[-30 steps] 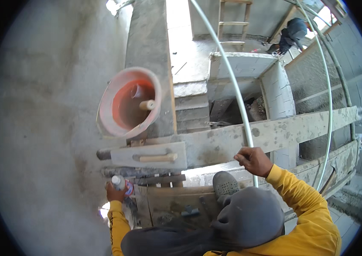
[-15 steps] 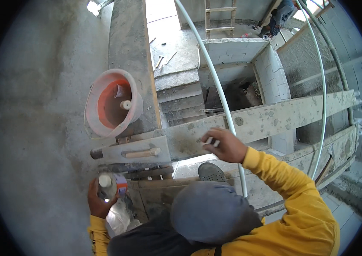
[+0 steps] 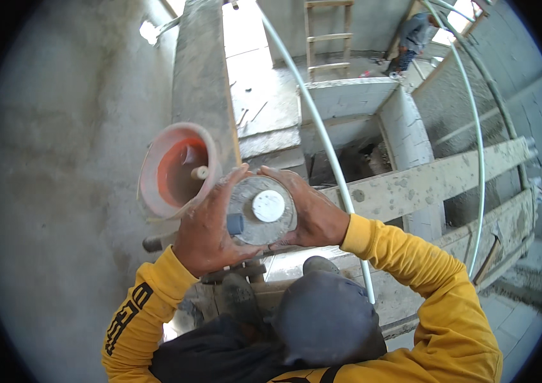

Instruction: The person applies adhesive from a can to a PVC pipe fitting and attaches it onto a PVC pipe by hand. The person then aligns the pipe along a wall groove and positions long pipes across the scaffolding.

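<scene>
Between my two hands is a round, grey-dusted jug seen from above, with a white cap (image 3: 268, 206) and a short blue-grey spout (image 3: 235, 224) on its top (image 3: 245, 195). My left hand (image 3: 207, 233) wraps round its left side, my right hand (image 3: 312, 214) round its right, and their fingertips nearly meet at the far side. The jug's lower body is hidden. Just beyond my left hand stands a pale bucket (image 3: 149, 172) with an orange-stained inside, murky liquid, and a pale round-ended handle (image 3: 200, 173) sticking up. My forearm and the jug cover most of what lies beneath.
A mortar-spotted plank (image 3: 418, 177) runs off to the right over an opening walled in pale blocks. A pale pipe (image 3: 325, 137) slants across in front of me. A hatchet-like tool (image 3: 488, 258) leans at right. Farther off are a wooden ladder (image 3: 329, 37) and another person (image 3: 411, 38).
The labelled clear bottle has gone from my left hand, and both hands now hold the round jug in front of me. The distant person stands more upright.
</scene>
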Motion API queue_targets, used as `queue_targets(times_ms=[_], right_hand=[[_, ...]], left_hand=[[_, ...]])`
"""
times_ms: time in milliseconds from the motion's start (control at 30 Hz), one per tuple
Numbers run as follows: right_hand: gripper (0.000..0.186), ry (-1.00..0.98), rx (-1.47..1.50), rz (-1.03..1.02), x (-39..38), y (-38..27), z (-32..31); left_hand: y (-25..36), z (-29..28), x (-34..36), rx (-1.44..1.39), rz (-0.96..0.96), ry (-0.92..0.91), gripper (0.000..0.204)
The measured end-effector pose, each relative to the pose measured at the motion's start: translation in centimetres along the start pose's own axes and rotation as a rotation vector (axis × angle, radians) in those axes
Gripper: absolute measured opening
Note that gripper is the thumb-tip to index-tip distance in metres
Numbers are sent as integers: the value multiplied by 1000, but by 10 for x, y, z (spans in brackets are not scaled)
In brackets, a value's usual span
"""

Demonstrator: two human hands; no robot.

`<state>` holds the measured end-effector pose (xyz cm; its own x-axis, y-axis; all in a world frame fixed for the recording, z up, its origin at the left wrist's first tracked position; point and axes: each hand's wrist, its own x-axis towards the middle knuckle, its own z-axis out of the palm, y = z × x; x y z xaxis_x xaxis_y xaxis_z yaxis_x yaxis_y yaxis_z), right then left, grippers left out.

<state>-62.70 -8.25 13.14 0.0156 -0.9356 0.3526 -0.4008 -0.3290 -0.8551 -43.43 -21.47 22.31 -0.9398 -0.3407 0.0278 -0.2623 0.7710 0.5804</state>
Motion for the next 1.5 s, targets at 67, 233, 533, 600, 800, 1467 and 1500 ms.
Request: queue_targets(times_ms=[67,233,533,600,800,1467,1500], right_hand=[[115,47,-34,39,-12,1,-1],[112,201,-134,206,-46,-5,17],[103,699,-266,493,-100,-35,33],[103,764,-282,510,-107,-48,32],[106,920,-300,675,-126,-86,9],[115,1994,-352,1082,-403,1,28],[120,1959,-456,1139,-435,13,41]], left_hand=[[-6,8,12,-108,39,-65,114],[-36,43,23,-565,156,-173,126],[-48,147,4,-604,66,-178,39],[-44,182,-6,-578,100,-250,40],[-23,201,-13,-605,223,-546,51],[-49,222,1,-490,40,-823,43],[-35,220,9,-500,103,-846,43]])
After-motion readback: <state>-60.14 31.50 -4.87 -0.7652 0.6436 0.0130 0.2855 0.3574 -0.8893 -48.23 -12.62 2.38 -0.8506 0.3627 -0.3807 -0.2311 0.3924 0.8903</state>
